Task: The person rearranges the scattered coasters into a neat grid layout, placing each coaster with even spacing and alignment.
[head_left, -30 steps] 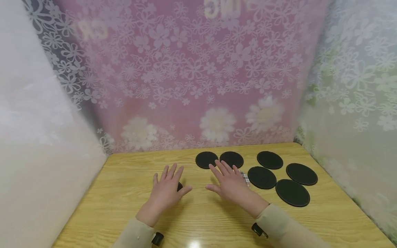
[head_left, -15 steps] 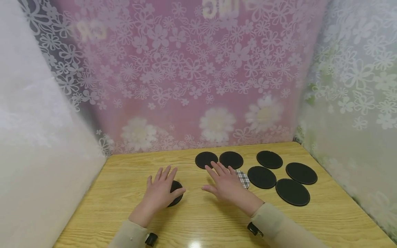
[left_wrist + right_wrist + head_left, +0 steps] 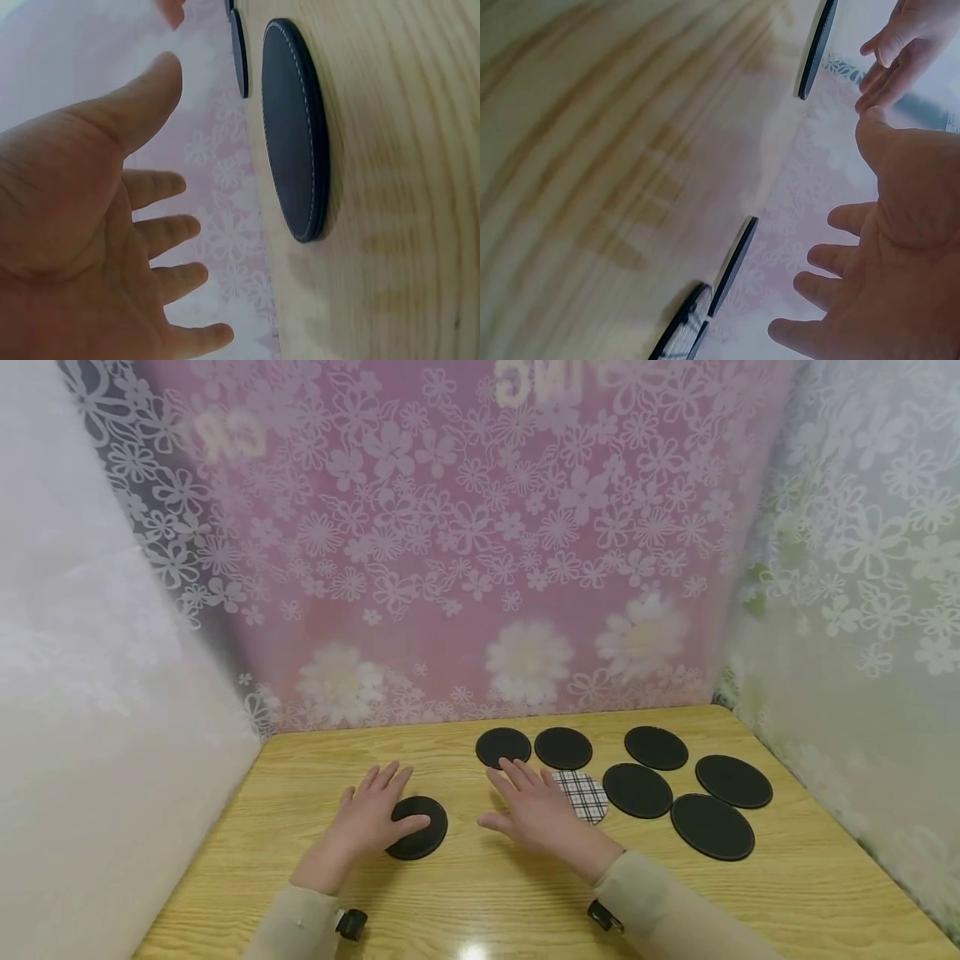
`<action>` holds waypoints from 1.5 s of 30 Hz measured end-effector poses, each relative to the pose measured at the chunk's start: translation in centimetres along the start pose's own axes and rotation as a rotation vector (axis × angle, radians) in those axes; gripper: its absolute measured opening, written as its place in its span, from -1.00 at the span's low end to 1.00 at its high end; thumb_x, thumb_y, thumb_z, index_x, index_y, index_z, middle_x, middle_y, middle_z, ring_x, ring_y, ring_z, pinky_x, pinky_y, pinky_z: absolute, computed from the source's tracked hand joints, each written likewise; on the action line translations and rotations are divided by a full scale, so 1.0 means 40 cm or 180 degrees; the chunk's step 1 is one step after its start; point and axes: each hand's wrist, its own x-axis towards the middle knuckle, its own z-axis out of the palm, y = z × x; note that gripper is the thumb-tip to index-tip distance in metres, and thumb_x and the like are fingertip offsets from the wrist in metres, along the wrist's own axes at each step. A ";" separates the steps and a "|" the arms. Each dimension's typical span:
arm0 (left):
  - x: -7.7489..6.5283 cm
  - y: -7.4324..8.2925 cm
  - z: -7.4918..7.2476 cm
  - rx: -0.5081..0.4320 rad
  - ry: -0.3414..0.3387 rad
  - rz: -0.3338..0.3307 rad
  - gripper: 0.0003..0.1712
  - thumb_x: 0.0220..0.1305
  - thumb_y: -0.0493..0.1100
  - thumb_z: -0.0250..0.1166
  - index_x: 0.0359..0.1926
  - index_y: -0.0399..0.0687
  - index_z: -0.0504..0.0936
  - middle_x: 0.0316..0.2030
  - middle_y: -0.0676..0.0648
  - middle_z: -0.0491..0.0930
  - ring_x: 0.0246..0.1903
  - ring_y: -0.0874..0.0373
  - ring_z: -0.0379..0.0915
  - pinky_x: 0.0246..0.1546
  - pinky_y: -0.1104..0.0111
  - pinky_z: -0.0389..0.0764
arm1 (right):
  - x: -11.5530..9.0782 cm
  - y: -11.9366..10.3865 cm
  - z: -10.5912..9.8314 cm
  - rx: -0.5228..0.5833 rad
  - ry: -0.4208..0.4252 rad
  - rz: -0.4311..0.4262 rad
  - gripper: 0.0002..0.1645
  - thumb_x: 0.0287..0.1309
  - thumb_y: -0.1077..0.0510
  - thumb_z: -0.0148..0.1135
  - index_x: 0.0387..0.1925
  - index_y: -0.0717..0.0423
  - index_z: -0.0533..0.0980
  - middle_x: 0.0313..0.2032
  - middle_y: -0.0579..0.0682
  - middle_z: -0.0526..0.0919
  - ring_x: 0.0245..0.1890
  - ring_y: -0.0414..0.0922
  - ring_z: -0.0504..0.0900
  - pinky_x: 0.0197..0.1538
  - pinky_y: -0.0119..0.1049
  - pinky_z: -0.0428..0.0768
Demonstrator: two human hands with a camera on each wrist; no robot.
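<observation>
both hands (image 3: 362,821) (image 3: 537,816) spread and free — left partly hides black disc (image 3: 422,841), right plaid disc (image 3: 587,796)

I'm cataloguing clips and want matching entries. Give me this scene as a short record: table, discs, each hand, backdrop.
Table: wood-grain top
Black discs: seven, lying flat
Left disc: black, apart from the rest, partly hidden in the head view by the left hand
Plaid disc: one, beside the right hand
Left hand: above the table, holding nothing
Right hand: above the table, holding nothing
Backdrop: pink, floral
</observation>
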 end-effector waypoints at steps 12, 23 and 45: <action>-0.010 -0.039 -0.019 -0.0312 -0.0352 0.0187 0.21 0.26 0.21 0.67 0.72 -0.13 0.27 0.70 -0.37 0.07 0.66 -0.52 -0.14 0.34 -0.65 0.09 | 0.040 -0.028 0.051 0.0101 -0.0059 -0.0141 -0.02 0.58 -0.40 0.20 0.73 0.02 0.25 0.71 0.18 0.15 0.69 0.25 0.12 0.58 0.43 0.12; -0.019 -0.045 -0.035 -0.0113 -0.0480 0.0210 0.32 0.01 0.16 0.81 0.66 -0.20 0.35 0.66 -0.41 0.15 0.63 -0.55 -0.07 0.38 -0.62 0.09 | 0.061 -0.064 0.072 0.0029 -0.0182 -0.0226 -0.02 0.59 -0.44 0.14 0.72 0.04 0.27 0.68 0.21 0.22 0.67 0.24 0.19 0.56 0.39 0.21; -0.015 -0.065 -0.017 0.0080 -0.0431 0.0076 0.01 -0.09 0.00 0.87 0.35 -0.22 0.61 0.55 -0.41 0.34 0.59 -0.45 0.13 0.36 -0.53 0.27 | 0.086 -0.131 0.074 0.0007 -0.0477 -0.0297 0.02 0.47 -0.42 0.34 0.65 0.10 0.36 0.62 0.11 0.35 0.64 0.10 0.30 0.59 0.19 0.28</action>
